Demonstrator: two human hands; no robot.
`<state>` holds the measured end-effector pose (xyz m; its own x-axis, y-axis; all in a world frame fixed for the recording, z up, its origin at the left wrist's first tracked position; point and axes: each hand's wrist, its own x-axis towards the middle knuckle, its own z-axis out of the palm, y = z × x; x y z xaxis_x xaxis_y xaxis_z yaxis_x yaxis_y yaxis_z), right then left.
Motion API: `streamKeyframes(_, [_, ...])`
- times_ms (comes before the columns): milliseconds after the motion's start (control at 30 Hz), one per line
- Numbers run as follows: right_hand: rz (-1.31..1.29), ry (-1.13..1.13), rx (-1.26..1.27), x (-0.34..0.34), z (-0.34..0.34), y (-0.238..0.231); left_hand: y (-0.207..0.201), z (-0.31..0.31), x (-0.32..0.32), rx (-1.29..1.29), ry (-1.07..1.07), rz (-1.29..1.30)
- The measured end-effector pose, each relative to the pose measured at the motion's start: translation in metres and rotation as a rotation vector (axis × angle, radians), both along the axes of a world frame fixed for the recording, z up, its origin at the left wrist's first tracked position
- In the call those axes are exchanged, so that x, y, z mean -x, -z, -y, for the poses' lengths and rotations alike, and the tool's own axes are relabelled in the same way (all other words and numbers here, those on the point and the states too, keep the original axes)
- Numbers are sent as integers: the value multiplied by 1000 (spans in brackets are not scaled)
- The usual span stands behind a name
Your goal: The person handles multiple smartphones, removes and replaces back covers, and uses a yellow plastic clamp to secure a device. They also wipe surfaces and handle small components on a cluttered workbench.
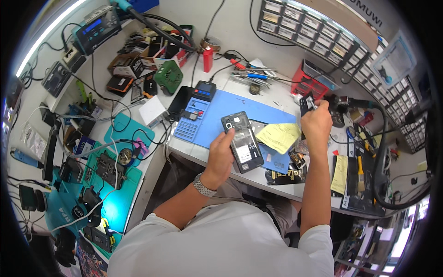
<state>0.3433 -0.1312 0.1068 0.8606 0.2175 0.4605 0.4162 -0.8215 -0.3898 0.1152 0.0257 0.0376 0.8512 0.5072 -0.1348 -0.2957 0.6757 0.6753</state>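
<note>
My left hand (219, 159) is closed round the lower left side of a smartphone (251, 154) with its back cover off and its insides showing. The thumb rests on the phone's left edge, over the blue mat's front part. Raised at the right, my right hand (317, 123) pinches a small dark flat piece (304, 105) with a lighter patch; its exact kind is unclear. Between the two hands, a creased yellow paper slip (279, 137) lies over a flat thing that it partly hides. Underneath spreads the blue work mat (230, 102).
Left of the mat's middle lie a blue parts tray (187, 130) and a small device with a screen (205, 90). Tweezers and screwdrivers (256, 74) lie behind. A red bottle (207, 59) stands farther back. A teal microscope (69, 203) occupies the left; a thick black hose (380, 161) loops at right.
</note>
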Motion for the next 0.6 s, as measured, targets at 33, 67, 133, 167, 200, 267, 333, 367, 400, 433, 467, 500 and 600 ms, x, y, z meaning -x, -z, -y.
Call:
streamKeyframes(33, [99, -72, -102, 8, 3, -3, -1, 0, -1, -13, 1, -26])
streamKeyframes(67, [197, -129, -200, 18, 3, -5, -1, 0, -2, -19, 14, -48])
streamKeyframes(133, [-54, -349, -528, 50, 1, -4, -3, 1, -5, -51, 31, -42])
streamKeyframes(167, [-243, -364, -543, 65, -2, -2, -3, 3, -7, -49, 37, -45])
streamKeyframes(200, [-360, -501, -637, 83, -2, 2, -3, 5, -10, -50, 43, -26])
streamKeyframes(267, [-600, -526, -687, 109, -13, 14, -2, 10, -15, -44, 41, 13])
streamKeyframes(333, [-630, -531, -698, 123, -21, 25, 0, 13, -16, -88, 46, -28])
streamKeyframes(367, [-618, -524, -682, 125, -22, 29, 0, 14, -16, -106, 36, -37])
streamKeyframes(400, [-623, -515, -677, 126, -24, 32, 1, 15, -17, -125, 27, -44])
streamKeyframes(433, [-641, -493, -677, 127, -25, 35, 1, 16, -17, -125, 17, -40])
streamKeyframes(467, [-626, -504, -653, 128, -26, 37, 1, 16, -16, -135, 5, -44])
streamKeyframes(500, [-625, -500, -635, 129, -25, 38, 2, 17, -16, -140, -6, -62])
streamKeyframes(600, [-467, -515, -549, 132, -25, 42, 3, 18, -16, -165, -39, -70])
